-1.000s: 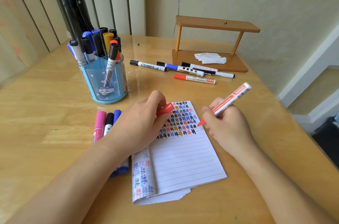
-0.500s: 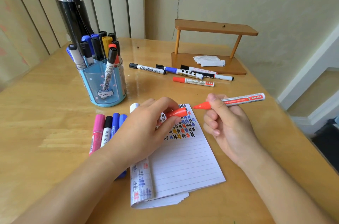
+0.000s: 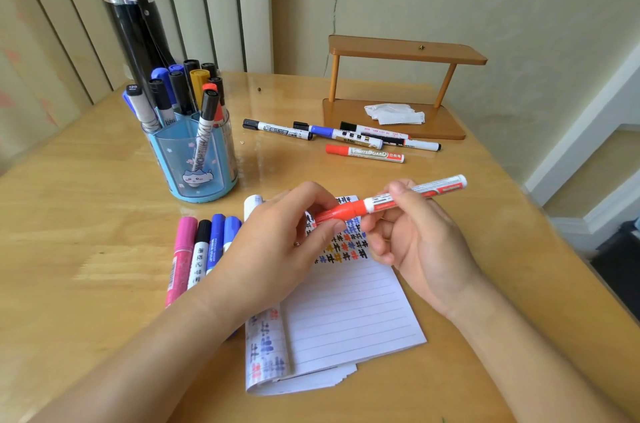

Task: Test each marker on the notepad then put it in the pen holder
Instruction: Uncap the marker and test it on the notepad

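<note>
A red marker [image 3: 412,196] is held level above the lined notepad [image 3: 346,315]. My right hand [image 3: 419,242] grips its white barrel. My left hand [image 3: 277,249] pinches the red cap [image 3: 334,215], which sits on the marker's tip end. The top of the notepad page carries rows of coloured test marks. The blue pen holder [image 3: 194,159] stands at the back left with several markers upright in it.
Pink, black and blue markers [image 3: 201,249] lie left of the notepad, partly under my left forearm. Several more markers [image 3: 346,140] lie behind the pad, in front of a small wooden shelf [image 3: 398,87]. A tall black flask [image 3: 133,24] stands behind the holder.
The right hand lifted the marker off the page and turned it level. The left hand brought the red cap up, and cap and tip have come together.
</note>
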